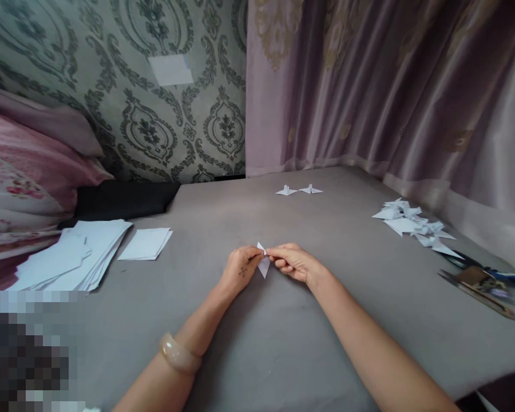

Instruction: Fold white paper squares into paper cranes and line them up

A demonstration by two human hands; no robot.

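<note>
A small folded white paper piece [264, 267], pointed at its top and bottom, is held between my two hands near the middle of the table. My left hand [241, 266] pinches it from the left, and a bangle circles that wrist. From the right, the thumb and forefinger of my right hand [296, 262] close on its middle, the other fingers curled in. The fingertips cover the paper's centre. Farther back stand two folded paper figures with spread wings, one paper figure [286, 191] left of the other [311, 189].
At the left lie a stack of white paper sheets [75, 254] and smaller paper squares [145, 244], with a black cloth [124, 198] behind. To the right are a pile of folded paper figures [405, 217], scissors [476, 293] and other tools. The table [214, 212] meets a curtain [309, 86].
</note>
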